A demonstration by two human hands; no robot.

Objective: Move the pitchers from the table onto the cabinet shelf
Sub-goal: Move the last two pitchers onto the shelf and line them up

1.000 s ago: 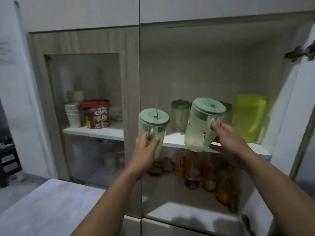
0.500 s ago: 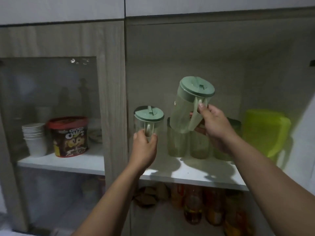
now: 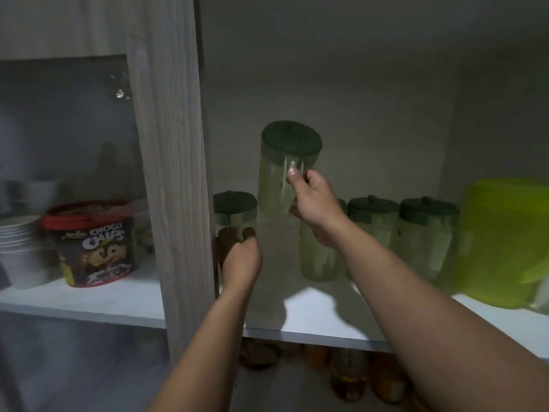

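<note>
Both hands reach into the open cabinet, each gripping a clear pitcher with a green lid. My left hand [image 3: 239, 257] holds the smaller-looking pitcher [image 3: 234, 214] low at the shelf's left end, beside the wooden door frame; its base is hidden behind my hand. My right hand [image 3: 315, 208] grips the handle of a second pitcher [image 3: 280, 173], held up in the air above the white shelf [image 3: 315, 321]. Three more green-lidded pitchers stand in a row at the back: one [image 3: 316, 260] behind my right wrist, another [image 3: 372, 221], and a third [image 3: 426, 233].
A lime-green plastic container [image 3: 505, 248] fills the shelf's right end. The wooden door frame [image 3: 172, 173] stands close to my left hand. Behind glass at left sit a Choco Chips tub [image 3: 92, 245] and stacked white cups [image 3: 20, 251]. Bottles [image 3: 347, 376] stand on the shelf below.
Both hands have pushed deeper into the cabinet. The left pitcher has dropped toward the shelf at the left end. The right pitcher stays raised, now straighter and farther back.
</note>
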